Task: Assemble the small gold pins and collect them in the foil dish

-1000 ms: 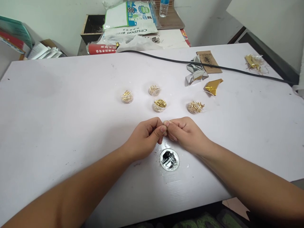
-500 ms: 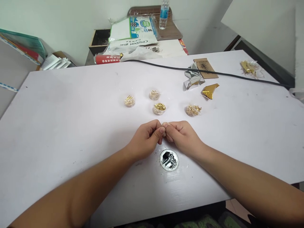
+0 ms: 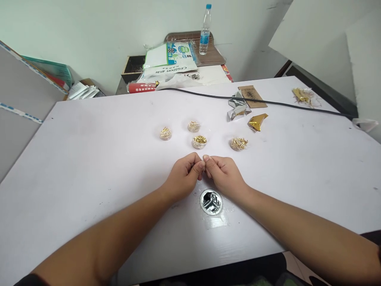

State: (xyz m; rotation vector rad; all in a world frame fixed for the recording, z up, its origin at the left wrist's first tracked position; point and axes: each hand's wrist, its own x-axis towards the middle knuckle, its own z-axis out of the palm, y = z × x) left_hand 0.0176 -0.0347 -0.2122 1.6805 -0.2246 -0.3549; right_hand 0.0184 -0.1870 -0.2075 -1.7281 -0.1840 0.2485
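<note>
My left hand (image 3: 187,172) and my right hand (image 3: 223,172) meet above the white table, thumbs and fingers pinched together with the tips touching. Whatever lies between the fingertips is too small or hidden to make out. Just below the hands a round disc (image 3: 211,201) with a dark, shiny centre and pale rim sits on the table. Beyond the hands stand small clear cups of gold-coloured pins: a left cup (image 3: 165,134), a back cup (image 3: 193,126), a nearer middle cup (image 3: 199,142) and a right cup (image 3: 238,143).
Gold foil (image 3: 258,122), silver foil (image 3: 239,111) and a brown card (image 3: 253,96) lie at the back right. A black cable (image 3: 214,94) crosses the table's far side. A plastic bag (image 3: 306,96) holds gold bits. Behind the table stands a water bottle (image 3: 204,33).
The head view has tilted up slightly, so the table's contents sit lower and more of the bottle shows. Both hands keep the same pinched pose, fingertips together.
</note>
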